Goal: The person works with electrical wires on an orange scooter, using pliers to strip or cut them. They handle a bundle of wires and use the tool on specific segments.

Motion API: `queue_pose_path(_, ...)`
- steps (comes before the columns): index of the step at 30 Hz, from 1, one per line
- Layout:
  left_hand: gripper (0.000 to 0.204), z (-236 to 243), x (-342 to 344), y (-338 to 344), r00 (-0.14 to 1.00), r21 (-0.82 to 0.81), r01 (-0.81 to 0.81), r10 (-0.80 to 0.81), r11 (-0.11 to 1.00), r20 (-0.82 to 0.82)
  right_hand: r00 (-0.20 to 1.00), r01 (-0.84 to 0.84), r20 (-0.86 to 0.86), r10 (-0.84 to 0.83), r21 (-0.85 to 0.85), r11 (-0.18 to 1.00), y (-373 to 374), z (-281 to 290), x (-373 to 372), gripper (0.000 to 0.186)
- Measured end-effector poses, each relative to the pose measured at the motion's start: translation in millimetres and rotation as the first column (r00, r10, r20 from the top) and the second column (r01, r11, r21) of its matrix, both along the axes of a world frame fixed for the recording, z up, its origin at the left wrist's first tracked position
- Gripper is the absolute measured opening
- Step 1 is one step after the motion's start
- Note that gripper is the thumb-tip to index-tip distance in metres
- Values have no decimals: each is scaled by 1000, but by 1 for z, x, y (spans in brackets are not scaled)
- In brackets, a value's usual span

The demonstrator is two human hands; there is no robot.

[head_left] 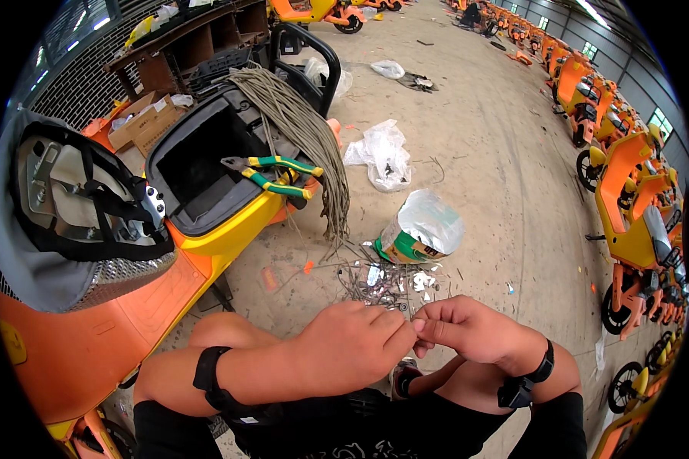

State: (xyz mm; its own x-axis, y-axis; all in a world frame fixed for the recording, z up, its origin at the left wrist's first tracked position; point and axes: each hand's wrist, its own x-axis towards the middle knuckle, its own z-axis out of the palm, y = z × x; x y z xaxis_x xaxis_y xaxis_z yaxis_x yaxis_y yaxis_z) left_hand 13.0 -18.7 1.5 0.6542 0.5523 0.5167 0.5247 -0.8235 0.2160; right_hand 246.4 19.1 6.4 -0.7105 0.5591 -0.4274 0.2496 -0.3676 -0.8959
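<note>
Left hand (356, 336): we are curling it loosely, fingertips meeting right hand (467, 330). Right hand: we are pinching something tiny at fingertip junction; too small to identify.

Landmark: scrap pile (383, 277) of metal bits on floor, lying just beyond both hands.
Crumpled foil bag (421, 233): sitting just behind pile.
Cable bundle (302, 134): hanging over open scooter compartment (199, 172), tails reaching pile's left edge.
Pliers (272, 174), green-yellow handles: resting on compartment rim, well left of pile.

Risk, as we are judging: pinched piece slipping, vanishing among scrap; sharp offcuts nicking bare fingers; pliers sliding off rim.
</note>
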Motion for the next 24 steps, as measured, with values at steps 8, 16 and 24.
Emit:
queue_pose_path(8, 14, 22, -7, 4, 918, -902, 87, 318, 424, 238, 997, -72, 76, 8, 910, 408, 3, 11, -6, 24)
queue_pose_path(16, 16, 3, -10, 14, 866, -920, 356, 311, 165, 391, 998, -59, 60, 9, 992, -114, 8, 11, -4, 30)
queue_pose_path(24, 15, 8, -10, 12, 886, -930, 314, 292, 191, 359, 995, -92, 87, -51, 987, -129, 3, 15, -5, 24)
